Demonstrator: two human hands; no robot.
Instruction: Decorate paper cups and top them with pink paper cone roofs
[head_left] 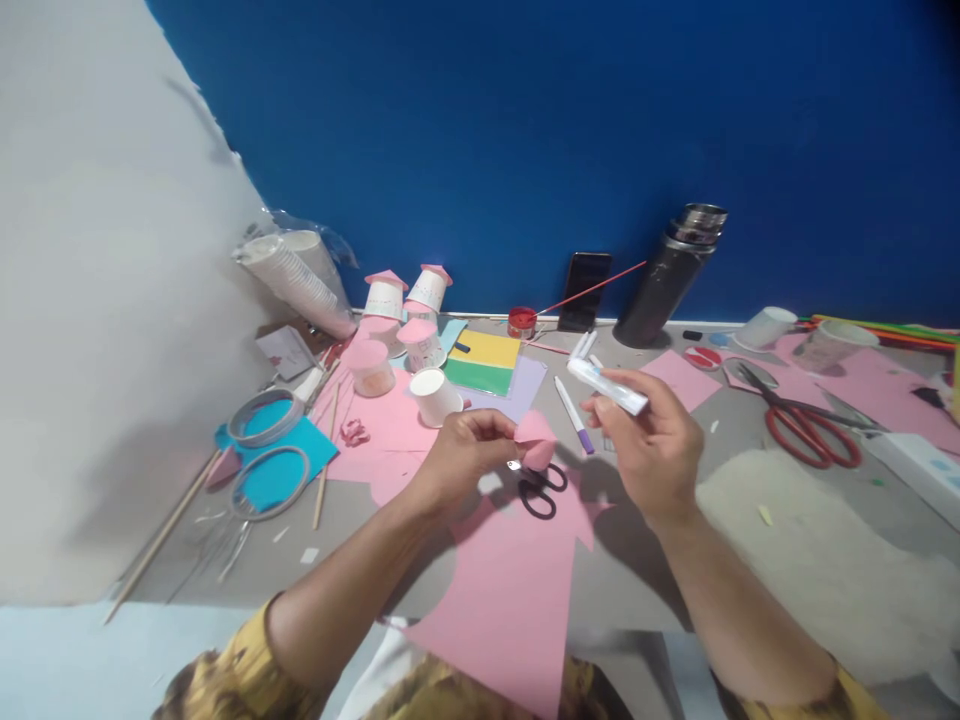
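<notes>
My left hand (457,455) pinches a small curled piece of pink paper (535,438) between thumb and fingers. In my right hand (660,445) is a slim white tube (609,387), held up at a slant with one end toward the pink piece but apart from it. Its label is too blurred to read. Just below the pink piece lie scissors with black handles (538,498), their blades partly hidden. A large cut sheet of pink paper (510,600) stretches under them to the table's front edge. A white paper cup (433,398) stands tilted beyond my left hand.
Several cups with pink paper tops (369,368) stand at the back left, near stacked paper cups (292,280). A black flask (667,280) and a phone (585,290) lean by the blue wall. Red-handled scissors (810,435) lie right; a white marker with purple end (574,415) lies centrally.
</notes>
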